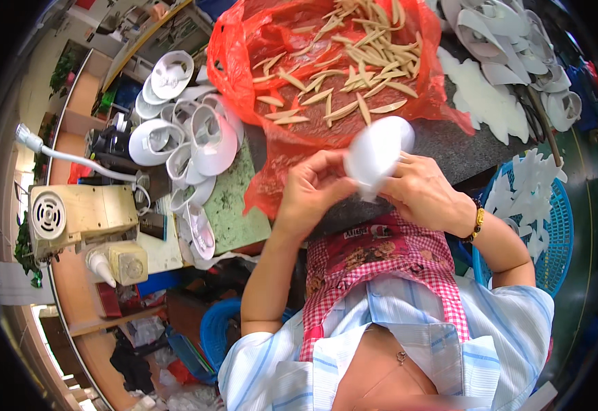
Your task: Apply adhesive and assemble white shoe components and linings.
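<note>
**Both hands on a white shoe piece at the bench edge**

The dark worktop carries a wide red plastic bag, spread open and full of tan, pointed slivers. To its left lies a heap of white shoe uppers on a green mat, and further left stands a cream-coloured machine. At the top right is a stack of flat white cut pieces; lower right, a blue basket holds more white cut-outs.

In front of the bag, above the near edge of the worktop, a white shoe piece is held between the two hands. It sits just right of the left hand and just above and left of the right hand. Its long axis runs diagonally, the rounded end pointing up and right toward the bag, the narrower end down and left between the fingers.

The left hand is curled, thumb and fingertips pinching the piece's lower left edge. The right hand is half closed, its fingers gripping the lower right side.
</note>
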Action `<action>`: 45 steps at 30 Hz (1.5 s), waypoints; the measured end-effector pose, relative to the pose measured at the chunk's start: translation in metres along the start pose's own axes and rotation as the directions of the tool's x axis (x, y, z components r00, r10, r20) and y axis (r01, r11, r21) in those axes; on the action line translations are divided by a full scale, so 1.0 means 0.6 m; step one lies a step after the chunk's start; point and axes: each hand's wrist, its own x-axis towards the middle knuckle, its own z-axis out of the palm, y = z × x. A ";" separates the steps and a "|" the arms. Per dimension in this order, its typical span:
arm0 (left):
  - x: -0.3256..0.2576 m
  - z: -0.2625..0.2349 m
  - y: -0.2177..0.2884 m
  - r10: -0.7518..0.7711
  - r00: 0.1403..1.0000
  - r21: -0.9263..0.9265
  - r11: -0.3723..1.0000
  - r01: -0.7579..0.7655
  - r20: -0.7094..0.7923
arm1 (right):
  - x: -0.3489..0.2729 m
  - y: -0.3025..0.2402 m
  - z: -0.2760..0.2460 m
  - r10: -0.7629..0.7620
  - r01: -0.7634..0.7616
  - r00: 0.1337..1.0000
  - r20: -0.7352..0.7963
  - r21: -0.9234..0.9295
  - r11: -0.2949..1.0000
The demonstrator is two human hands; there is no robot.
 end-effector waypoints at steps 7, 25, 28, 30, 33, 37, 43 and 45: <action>-0.011 0.041 -0.006 0.047 0.999 -0.048 0.998 -0.046 0.015 | -0.042 0.013 0.058 0.300 -0.218 0.951 0.075 0.849 0.480; -0.034 0.093 -0.040 0.109 0.992 0.310 0.947 -0.083 -0.068 | -0.116 -0.010 0.037 0.341 -0.218 0.935 0.095 0.913 0.344; -0.041 0.080 -0.058 0.000 0.999 -0.023 1.000 0.000 0.035 | -0.124 -0.017 0.040 0.514 -0.174 0.857 -0.031 0.922 0.347; -0.041 0.105 -0.053 -0.047 0.997 -0.265 0.962 0.060 0.057 | -0.129 -0.027 0.049 0.704 -0.156 0.688 -0.179 0.910 0.385; -0.038 0.108 -0.066 -0.039 0.992 -0.025 0.999 0.042 0.118 | -0.120 -0.048 0.071 0.779 -0.157 0.575 -0.248 0.902 0.403; -0.002 0.155 -0.039 -0.084 0.996 -0.144 0.986 0.084 0.007 | -0.149 -0.045 0.056 0.821 0.272 0.507 -0.261 0.953 0.135; -0.009 0.141 -0.042 -0.066 0.995 -0.135 0.988 0.075 0.072 | -0.302 0.017 0.017 0.895 0.103 0.113 -0.432 0.901 0.422; -0.019 0.131 -0.037 -0.104 0.987 -0.126 0.985 0.120 0.125 | -0.477 0.123 0.088 0.629 -0.553 -0.390 -0.672 0.717 0.424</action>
